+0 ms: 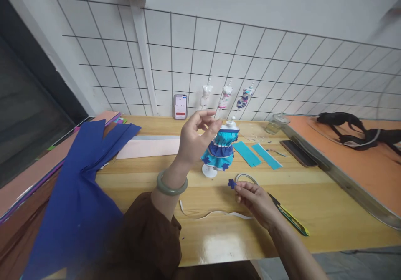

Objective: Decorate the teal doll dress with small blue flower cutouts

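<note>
A small dress form [226,138] in a turquoise and blue ruffled dress with dark blue flowers stands on a round white base near the middle of the table. My left hand [199,134] is raised in front of its upper left side, thumb and fingers apart, with nothing visible between them. Lower and to the right, my right hand [255,198] pinches a small dark blue flower [231,183] between thumb and fingertips. A roll of tape [247,176] lies just behind that hand, partly covered by it. Thin white strips [216,213] curl across the wood in front.
Blue fabric [81,192] drapes over the left side. Two turquoise strips [247,154], a dark phone [298,152], a glass jar [277,124] and a yellow-green cutter [294,219] lie or stand right. A lit phone [181,107] and three miniature forms [225,97] are behind.
</note>
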A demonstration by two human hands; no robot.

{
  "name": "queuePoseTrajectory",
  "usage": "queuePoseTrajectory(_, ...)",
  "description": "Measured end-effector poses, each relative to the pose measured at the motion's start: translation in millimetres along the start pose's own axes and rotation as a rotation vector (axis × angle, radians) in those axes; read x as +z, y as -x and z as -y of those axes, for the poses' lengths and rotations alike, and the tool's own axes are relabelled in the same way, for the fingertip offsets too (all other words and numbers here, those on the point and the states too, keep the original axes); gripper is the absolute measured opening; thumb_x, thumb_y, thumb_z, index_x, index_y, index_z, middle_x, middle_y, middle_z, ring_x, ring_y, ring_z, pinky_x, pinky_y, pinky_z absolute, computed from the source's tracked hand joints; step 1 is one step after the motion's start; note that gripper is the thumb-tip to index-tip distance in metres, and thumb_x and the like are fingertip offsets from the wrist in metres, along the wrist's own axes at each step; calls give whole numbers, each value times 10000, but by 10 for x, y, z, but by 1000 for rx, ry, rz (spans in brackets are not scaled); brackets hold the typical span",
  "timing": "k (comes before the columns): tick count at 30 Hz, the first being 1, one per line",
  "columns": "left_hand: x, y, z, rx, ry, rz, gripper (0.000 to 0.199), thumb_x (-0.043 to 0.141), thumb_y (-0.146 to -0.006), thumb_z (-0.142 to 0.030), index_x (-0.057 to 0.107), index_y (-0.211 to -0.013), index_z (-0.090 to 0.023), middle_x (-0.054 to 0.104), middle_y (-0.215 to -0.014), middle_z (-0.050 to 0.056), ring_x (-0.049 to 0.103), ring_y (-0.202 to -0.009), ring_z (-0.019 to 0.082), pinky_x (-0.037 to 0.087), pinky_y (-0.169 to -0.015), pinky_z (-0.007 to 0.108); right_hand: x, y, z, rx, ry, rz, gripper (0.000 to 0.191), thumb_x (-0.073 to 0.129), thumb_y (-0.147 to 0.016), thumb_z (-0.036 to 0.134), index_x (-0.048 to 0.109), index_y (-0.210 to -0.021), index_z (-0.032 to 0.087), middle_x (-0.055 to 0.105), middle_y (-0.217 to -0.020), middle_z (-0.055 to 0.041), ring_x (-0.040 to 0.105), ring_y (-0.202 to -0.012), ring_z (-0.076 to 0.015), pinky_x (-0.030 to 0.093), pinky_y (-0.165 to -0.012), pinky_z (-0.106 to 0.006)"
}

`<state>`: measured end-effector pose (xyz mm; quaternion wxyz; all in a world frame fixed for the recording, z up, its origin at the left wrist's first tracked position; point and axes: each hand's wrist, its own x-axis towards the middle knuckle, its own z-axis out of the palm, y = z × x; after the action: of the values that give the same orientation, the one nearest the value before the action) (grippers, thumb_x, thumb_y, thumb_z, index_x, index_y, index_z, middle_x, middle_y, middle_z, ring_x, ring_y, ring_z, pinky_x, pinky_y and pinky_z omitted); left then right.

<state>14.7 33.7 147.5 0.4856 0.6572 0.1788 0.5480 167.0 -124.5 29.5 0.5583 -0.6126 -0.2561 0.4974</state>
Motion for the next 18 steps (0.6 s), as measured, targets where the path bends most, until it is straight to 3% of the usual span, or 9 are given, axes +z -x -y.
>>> queuePoseTrajectory(2, 85, 123, -148, 1, 13, 109, 257, 597, -774, -401, 593, -941, -205, 618, -787, 21, 570, -731, 123, 458, -694, 264, -133, 136, 93, -5, -117, -21, 281, 774, -601, 369, 630, -720, 159, 536, -598, 16, 464, -524, -93, 377, -532, -234)
queuePoseTrajectory(4, 228, 273, -217, -51, 22, 333, 234, 598, -770, -397, 622, -881, -193, 622, -739, 24, 551, -648, 115, 453, -614, 253, -249, 283, 184, -50, -209, -31, 233, 760, -633, 341, 627, -698, 162, 513, -575, 20, 441, -520, -84, 363, -529, -229)
queuePoseTrajectory(6, 417, 432, -199, -132, -13, 535, 235, 592, -769, -387, 644, -879, -186, 639, -758, 35, 554, -646, 119, 448, -589, 248, -344, 429, 260, -124, -261, -54, 201, 742, -660, 330, 625, -692, 169, 495, -564, 24, 423, -521, -79, 355, -532, -227)
queuePoseTrajectory(8, 617, 585, -128, -253, -83, 658, 239, 568, -779, -364, 647, -923, -192, 645, -783, 37, 559, -663, 127, 447, -589, 250, -423, 560, 311, -211, -256, -105, 189, 726, -680, 336, 623, -700, 179, 488, -557, 27, 418, -528, -83, 357, -540, -233)
queuePoseTrajectory(10, 788, 719, -53, -324, -131, 722, 214, 551, -779, -345, 649, -884, -185, 635, -756, 34, 545, -645, 127, 440, -576, 250, -484, 674, 339, -290, -173, -185, 185, 707, -700, 350, 623, -718, 187, 493, -558, 24, 431, -549, -97, 371, -556, -245)
queuePoseTrajectory(12, 904, 827, -1, -335, -106, 711, 184, 550, -776, -318, 639, -849, -173, 631, -786, 38, 554, -707, 134, 446, -615, 246, -520, 770, 353, -357, -15, -290, 171, 684, -725, 353, 626, -751, 194, 515, -584, 15, 465, -585, -116, 396, -579, -258)
queuePoseTrajectory(15, 988, 930, 37, -398, 9, 656, 203, 544, -786, -314, 638, -869, -154, 636, -859, 56, 567, -802, 149, 452, -674, 248, -516, 879, 365, -518, 299, -422, 109, 638, -772, 309, 628, -801, 204, 583, -720, -21, 540, -693, -155, 441, -638, -284)
queuePoseTrajectory(18, 1012, 967, 63, -515, 163, 687, 288, 531, -808, -344, 647, -972, -138, 648, -914, 74, 573, -798, 150, 457, -714, 269, -464, 936, 369, -764, 619, -446, 45, 575, -816, 206, 615, -834, 215, 606, -792, -41, 569, -748, -172, 450, -647, -292)
